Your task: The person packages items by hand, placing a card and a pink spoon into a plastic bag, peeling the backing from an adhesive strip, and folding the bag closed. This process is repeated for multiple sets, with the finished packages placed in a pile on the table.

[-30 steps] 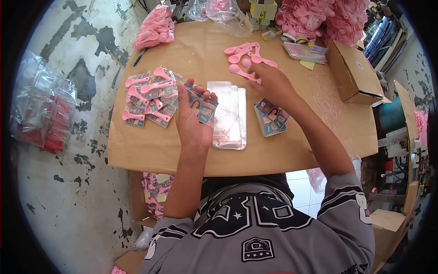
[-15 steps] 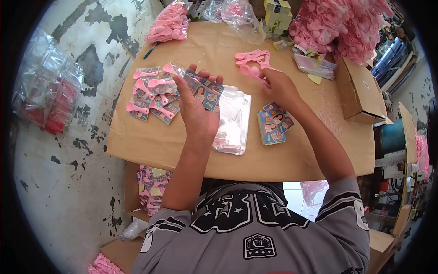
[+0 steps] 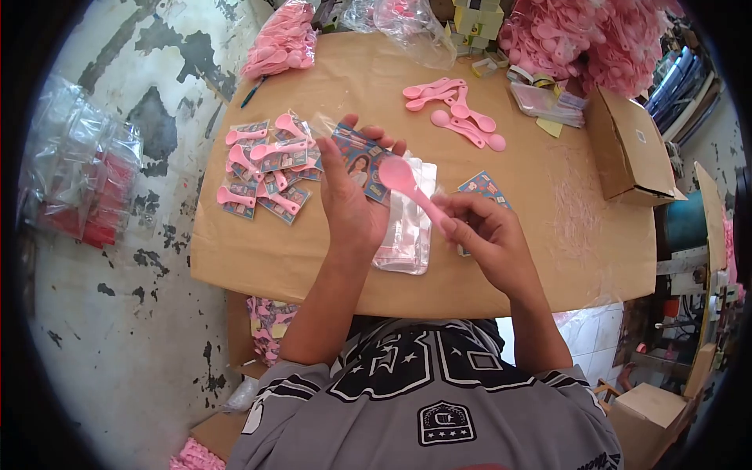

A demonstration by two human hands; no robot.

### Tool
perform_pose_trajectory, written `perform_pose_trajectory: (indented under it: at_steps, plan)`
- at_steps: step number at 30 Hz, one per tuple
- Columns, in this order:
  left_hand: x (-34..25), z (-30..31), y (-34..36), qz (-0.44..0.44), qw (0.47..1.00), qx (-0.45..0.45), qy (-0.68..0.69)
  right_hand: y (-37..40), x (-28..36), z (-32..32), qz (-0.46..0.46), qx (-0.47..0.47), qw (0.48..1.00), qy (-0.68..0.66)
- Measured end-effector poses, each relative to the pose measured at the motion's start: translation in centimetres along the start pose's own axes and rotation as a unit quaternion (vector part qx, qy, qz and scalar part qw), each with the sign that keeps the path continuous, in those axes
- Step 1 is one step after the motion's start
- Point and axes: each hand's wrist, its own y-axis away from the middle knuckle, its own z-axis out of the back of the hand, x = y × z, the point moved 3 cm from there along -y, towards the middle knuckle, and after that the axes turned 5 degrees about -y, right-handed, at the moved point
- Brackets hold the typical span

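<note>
My left hand (image 3: 352,207), palm up, grips a printed card (image 3: 359,163) that seems to be inside a clear plastic bag. In my right hand (image 3: 493,239) a pink measuring spoon (image 3: 415,190) is pinched by its handle, its bowl close to the card's right edge. Beneath and between the hands lies a stack of clear plastic bags (image 3: 409,249). My right hand partly hides a pile of printed cards (image 3: 484,185). Several bagged spoons with cards (image 3: 262,200) are heaped left of my left hand. Loose pink spoons (image 3: 460,110) lie farther back.
A full bag of pink spoons (image 3: 280,43) and a pen (image 3: 252,92) are at the back left. A large heap of spoons (image 3: 548,39), tape rolls (image 3: 540,78) and a cardboard box (image 3: 630,149) line the right side. Plastic bags hang on the left wall (image 3: 172,258).
My right hand has come from the loose spoons at the back toward my left hand, bringing one pink measuring spoon. My left hand stays nearly in place with the card.
</note>
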Motion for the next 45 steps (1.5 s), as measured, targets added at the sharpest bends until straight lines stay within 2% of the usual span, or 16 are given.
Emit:
perform_pose_trajectory:
  at_steps: [5,8,14,17,20,21,24,27,31,32,35,38,39,42,43,45]
  plan:
    - [0.9,-0.6,1.7,0.060,0.998,-0.006,0.011,-0.1,-1.8,-0.4,0.044,-0.023,0.992,-0.116]
    - [2.0,-1.0,2.7,0.111,0.993,0.006,0.046,-0.1,-2.9,-1.0,0.120,-0.096,0.985,-0.081]
    - [3.6,-0.9,3.8,0.187,0.974,0.080,0.099,0.3,-3.0,-0.8,0.168,-0.163,0.971,0.053]
    - [3.5,-1.2,4.0,0.210,0.974,0.049,0.062,1.3,-0.8,-0.8,0.317,-0.190,0.904,0.217]
    - [2.6,-1.0,3.2,0.210,0.976,0.028,0.056,2.5,-0.1,1.0,0.390,-0.037,0.847,0.359]
    - [2.1,-0.9,3.0,0.219,0.973,0.039,0.056,2.9,-0.2,1.6,0.377,-0.021,0.874,0.307]
    - [1.1,-1.1,2.9,0.247,0.965,0.071,0.048,2.7,0.0,2.8,0.324,-0.085,0.895,0.294]
    - [1.1,-1.9,3.5,0.280,0.954,0.097,0.037,1.0,1.1,1.2,0.374,-0.095,0.789,0.478]
    - [1.7,-1.9,4.5,0.330,0.934,0.134,0.031,-0.6,1.7,-0.4,0.437,-0.027,0.758,0.483]
    - [1.8,-1.8,4.6,0.338,0.930,0.144,0.025,-0.6,1.9,-0.4,0.435,-0.026,0.778,0.453]
    - [1.0,0.0,3.7,0.291,0.953,0.086,-0.008,-0.8,2.8,0.2,0.421,0.003,0.844,0.332]
    - [-0.4,0.2,3.5,0.187,0.948,0.193,-0.169,-0.4,2.7,0.2,0.274,-0.062,0.942,0.185]
    - [-0.5,-0.3,3.8,0.175,0.942,0.250,-0.141,-0.5,2.7,0.3,0.235,-0.049,0.949,0.206]
    - [-0.5,-1.7,4.7,0.165,0.903,0.232,-0.322,-0.3,2.0,0.0,0.081,-0.036,0.984,0.156]
    - [-0.1,-1.4,4.6,0.171,0.915,0.195,-0.308,-0.2,1.5,0.1,0.069,-0.037,0.989,0.127]
    - [0.5,-0.6,4.8,0.179,0.910,0.186,-0.323,-0.2,0.1,0.5,0.043,-0.041,0.996,0.067]
